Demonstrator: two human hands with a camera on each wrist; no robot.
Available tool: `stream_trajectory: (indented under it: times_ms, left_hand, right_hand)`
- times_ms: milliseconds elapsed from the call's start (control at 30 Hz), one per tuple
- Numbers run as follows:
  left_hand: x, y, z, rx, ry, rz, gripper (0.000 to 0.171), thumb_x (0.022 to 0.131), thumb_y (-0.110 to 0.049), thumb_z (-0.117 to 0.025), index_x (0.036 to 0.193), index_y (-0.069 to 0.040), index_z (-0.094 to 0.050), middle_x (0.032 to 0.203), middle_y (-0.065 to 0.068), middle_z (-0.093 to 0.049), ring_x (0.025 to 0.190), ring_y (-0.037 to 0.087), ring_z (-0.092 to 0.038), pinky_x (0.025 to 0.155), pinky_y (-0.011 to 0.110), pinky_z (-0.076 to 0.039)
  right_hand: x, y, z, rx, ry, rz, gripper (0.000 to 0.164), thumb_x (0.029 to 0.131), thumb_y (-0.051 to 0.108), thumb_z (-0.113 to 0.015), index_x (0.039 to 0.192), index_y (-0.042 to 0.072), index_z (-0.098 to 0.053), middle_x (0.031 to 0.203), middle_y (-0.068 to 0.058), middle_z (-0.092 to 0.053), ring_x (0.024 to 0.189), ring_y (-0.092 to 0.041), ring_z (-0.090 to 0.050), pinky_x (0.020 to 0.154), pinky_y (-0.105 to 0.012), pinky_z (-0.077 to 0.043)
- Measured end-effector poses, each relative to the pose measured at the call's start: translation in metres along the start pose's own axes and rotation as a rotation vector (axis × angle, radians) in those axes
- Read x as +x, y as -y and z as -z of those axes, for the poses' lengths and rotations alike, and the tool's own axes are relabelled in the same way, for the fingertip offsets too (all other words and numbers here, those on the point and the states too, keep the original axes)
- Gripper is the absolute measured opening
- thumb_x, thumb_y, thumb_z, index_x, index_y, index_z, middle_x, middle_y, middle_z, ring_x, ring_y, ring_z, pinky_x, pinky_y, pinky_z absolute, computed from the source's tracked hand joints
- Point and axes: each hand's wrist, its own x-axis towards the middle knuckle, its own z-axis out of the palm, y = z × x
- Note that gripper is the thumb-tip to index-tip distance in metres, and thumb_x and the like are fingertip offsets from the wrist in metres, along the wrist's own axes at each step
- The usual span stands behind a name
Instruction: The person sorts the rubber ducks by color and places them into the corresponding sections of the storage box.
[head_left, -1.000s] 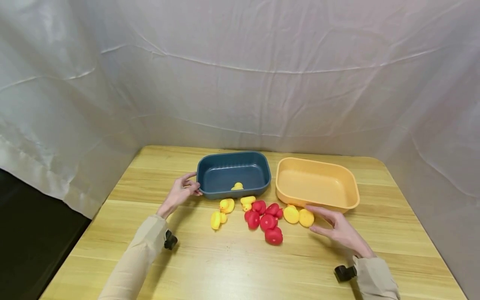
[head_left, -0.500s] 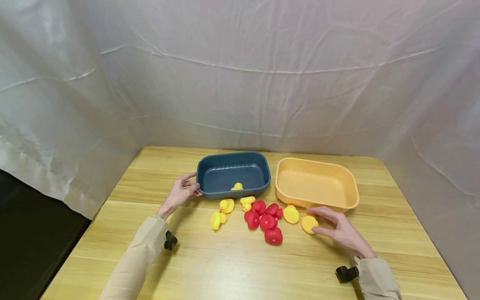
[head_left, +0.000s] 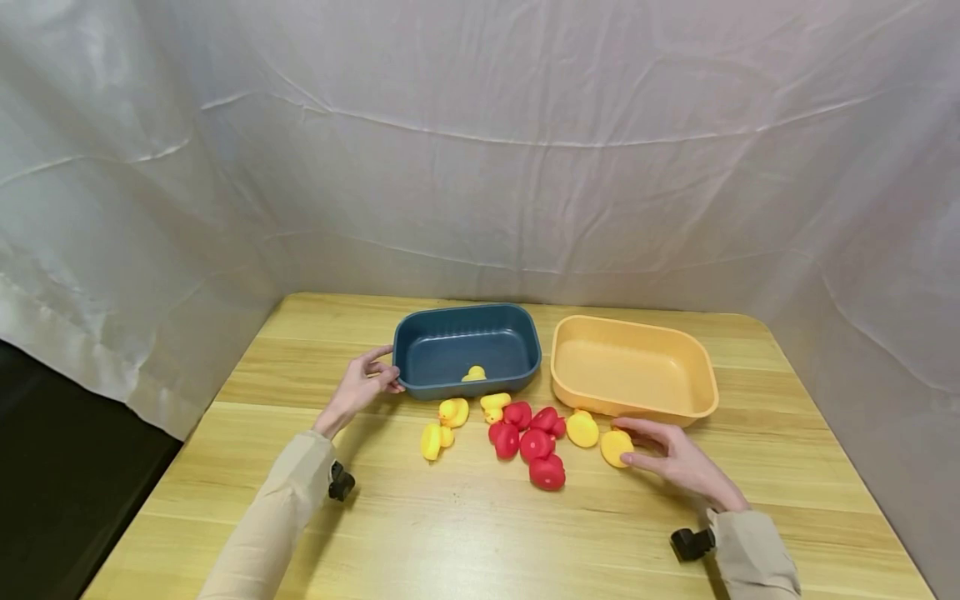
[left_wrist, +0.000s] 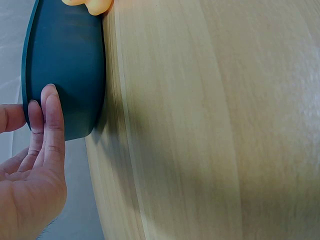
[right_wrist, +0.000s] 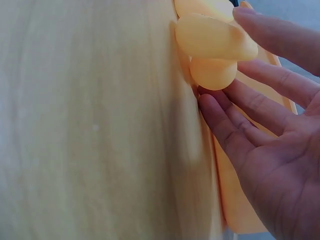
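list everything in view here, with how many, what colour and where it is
table: one, pale wood, centre
sheeting: count unclear, whitish, behind and beside the table
blue tub: one, dark blue, table's far side
orange tub: one, light orange, right of the blue tub
yellow ducks: six visible, yellow, one in the blue tub, five on the table
red ducks: five, red, among the yellow ones
wrist cameras: two, black, at the wrists
sleeves: two, beige, forearms
left hand: one, holding the blue tub's left end
right hand: one, at the rightmost yellow duck

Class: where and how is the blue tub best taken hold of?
Probably by the left end of the blue tub, where the left hand is, pinching the raised wall. Come from the left: the orange tub stands close on the right, and yellow ducks crowd the near side.
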Motion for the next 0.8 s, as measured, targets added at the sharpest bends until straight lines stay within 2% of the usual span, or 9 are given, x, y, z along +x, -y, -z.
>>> stream_trajectory:
  times_ms: [133, 300, 533, 800]
  left_hand:
    - [-0.0001, 0.0002, 0.0000, 0.000, -0.001, 0.000, 0.058, 0.097, 0.002, -0.056, 0.150, 0.012, -0.033, 0.098, 0.030, -0.070, 0.076, 0.021, -0.073, 0.084, 0.046, -0.064]
    - [-0.0002, 0.0004, 0.0000, 0.003, -0.002, 0.001, 0.058, 0.098, 0.002, -0.056, 0.150, 0.012, -0.033, 0.097, 0.028, -0.070, 0.079, 0.026, -0.074, 0.086, 0.050, -0.063]
    - [0.0011, 0.0019, -0.0013, 0.004, -0.003, 0.009, 0.058, 0.097, 0.001, -0.056, 0.150, 0.011, -0.034, 0.096, 0.025, -0.071, 0.079, 0.027, -0.074, 0.087, 0.053, -0.062]
    - [0.0000, -0.0003, -0.0017, 0.002, -0.004, 0.007, 0.056, 0.098, 0.001, -0.056, 0.149, 0.009, -0.036, 0.094, 0.021, -0.072, 0.081, 0.032, -0.074, 0.089, 0.056, -0.060]
  right_hand:
    - [0.0000, 0.0003, 0.0005, -0.016, 0.010, -0.018, 0.050, 0.094, 0.020, -0.071, 0.138, 0.000, -0.058, 0.140, -0.023, -0.060, 0.126, -0.010, -0.059, 0.103, -0.006, -0.040]
    - [0.0002, -0.0001, 0.0003, -0.045, 0.007, -0.015, 0.050, 0.094, 0.021, -0.072, 0.138, 0.003, -0.059, 0.139, -0.020, -0.061, 0.126, -0.007, -0.058, 0.104, -0.006, -0.039]
    - [-0.0002, -0.0038, -0.0020, -0.091, -0.034, 0.075, 0.049, 0.091, 0.015, -0.074, 0.134, -0.002, -0.060, 0.134, -0.023, -0.064, 0.124, 0.002, -0.056, 0.104, -0.002, -0.036]
    - [0.0002, -0.0050, -0.0015, 0.009, -0.037, 0.141, 0.047, 0.091, 0.004, -0.072, 0.132, -0.012, -0.057, 0.131, -0.034, -0.059, 0.122, 0.011, -0.053, 0.102, -0.006, -0.045]
